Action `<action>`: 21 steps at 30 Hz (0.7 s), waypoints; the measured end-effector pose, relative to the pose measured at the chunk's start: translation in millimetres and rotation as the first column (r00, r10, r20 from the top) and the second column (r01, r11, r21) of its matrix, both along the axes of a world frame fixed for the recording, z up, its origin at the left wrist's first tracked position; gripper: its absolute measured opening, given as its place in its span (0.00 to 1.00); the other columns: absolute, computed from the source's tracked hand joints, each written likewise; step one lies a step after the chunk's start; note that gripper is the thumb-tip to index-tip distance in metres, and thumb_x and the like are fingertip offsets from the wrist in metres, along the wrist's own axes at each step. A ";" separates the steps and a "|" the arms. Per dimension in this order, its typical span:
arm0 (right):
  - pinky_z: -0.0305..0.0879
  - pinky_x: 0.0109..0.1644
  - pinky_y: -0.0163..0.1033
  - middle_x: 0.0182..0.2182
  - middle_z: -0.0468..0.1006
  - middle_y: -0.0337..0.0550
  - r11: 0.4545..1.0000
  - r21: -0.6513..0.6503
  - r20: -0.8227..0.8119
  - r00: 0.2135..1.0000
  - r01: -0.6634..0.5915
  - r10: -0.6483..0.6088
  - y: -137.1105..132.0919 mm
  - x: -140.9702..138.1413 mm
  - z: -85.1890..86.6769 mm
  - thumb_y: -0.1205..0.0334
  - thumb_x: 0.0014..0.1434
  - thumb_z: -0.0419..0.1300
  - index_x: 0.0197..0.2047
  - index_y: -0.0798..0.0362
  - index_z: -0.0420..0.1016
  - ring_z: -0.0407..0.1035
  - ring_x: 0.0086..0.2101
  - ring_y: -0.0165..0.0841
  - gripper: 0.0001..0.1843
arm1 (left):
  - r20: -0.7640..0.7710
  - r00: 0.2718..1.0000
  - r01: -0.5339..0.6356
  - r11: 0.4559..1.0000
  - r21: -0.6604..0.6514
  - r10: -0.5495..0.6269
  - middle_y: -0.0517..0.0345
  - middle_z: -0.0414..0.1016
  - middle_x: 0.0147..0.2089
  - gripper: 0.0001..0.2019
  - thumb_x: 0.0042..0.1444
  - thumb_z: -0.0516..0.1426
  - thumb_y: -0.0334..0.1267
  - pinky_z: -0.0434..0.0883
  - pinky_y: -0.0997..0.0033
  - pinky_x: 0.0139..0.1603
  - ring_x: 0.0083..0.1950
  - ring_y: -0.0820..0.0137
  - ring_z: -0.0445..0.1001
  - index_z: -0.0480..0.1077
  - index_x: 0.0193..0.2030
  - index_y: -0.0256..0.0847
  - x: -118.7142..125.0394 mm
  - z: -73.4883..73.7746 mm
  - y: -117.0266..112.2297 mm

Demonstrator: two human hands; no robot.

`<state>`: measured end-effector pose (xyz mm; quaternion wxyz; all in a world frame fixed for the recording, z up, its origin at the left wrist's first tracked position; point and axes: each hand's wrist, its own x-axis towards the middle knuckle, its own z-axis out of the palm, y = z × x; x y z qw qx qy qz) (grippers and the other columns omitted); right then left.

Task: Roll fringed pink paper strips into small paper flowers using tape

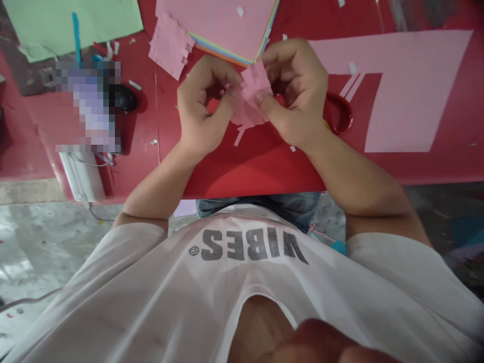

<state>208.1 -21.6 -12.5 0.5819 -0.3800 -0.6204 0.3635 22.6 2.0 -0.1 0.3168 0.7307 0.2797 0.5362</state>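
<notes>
Pink paper piece (251, 96) with snipped, ragged edges, held up in the middle of the frame, above the red desk (242, 176). Left hand (200, 106) on one side of it, right hand (293, 91) on the other, both close together. Left fingers (231, 80) curled in, pinching the left edge of the paper. Right fingers (264, 98) pressed toward the thumb, pinching the paper from the top and the front. Thin pink strip (239, 136) sticking out at the bottom of the piece.

Just beside the right hand, a red scissors handle (338, 113), partly hidden behind the hand. Farther right, a big pink paper sheet (416, 91) lying flat on the desk, with a white paper bit (352, 68) on it. Above the hands, at top middle, a stack of colored paper (227, 25) with pink on top and rainbow edges. Touching its left side, a pink paper with a bumpy, cut edge (168, 45). At upper left, a green paper sheet (68, 20) with a blue strip (76, 35) on it. Left of the hands, a black computer mouse (123, 98) beside a blurred patch (88, 106). Lower left, a white plastic box (81, 176) at the desk edge, and gray floor (34, 242) below. At the bottom, a white T-shirt (151, 282) with upside-down "VIBES" letters, and blue jeans (257, 204) under the desk edge.
</notes>
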 end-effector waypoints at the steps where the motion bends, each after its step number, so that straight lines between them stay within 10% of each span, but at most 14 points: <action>1: 0.54 0.29 0.43 0.34 0.68 0.37 1.000 0.013 -0.011 1.000 -0.007 0.007 -0.1 -0.2 0.8 0.40 0.57 0.64 0.48 0.34 0.71 0.58 0.29 0.34 0.18 | -0.002 1.000 0.017 1.000 -0.005 -0.017 0.55 0.74 0.36 0.11 0.65 0.60 0.47 0.66 0.71 0.33 0.34 0.73 0.69 0.75 0.43 0.41 -0.2 -0.6 0.1; 21: 0.52 0.29 0.43 0.34 0.68 0.37 1.000 -0.001 -0.021 1.000 0.002 -0.002 1.7 -3.6 -3.2 0.39 0.58 0.65 0.44 0.40 0.69 0.59 0.29 0.33 0.18 | 0.032 0.998 0.059 0.996 -0.062 -0.057 0.58 0.75 0.32 0.10 0.56 0.69 0.44 0.58 0.69 0.25 0.28 0.74 0.66 0.76 0.39 0.45 -2.0 -19.5 12.3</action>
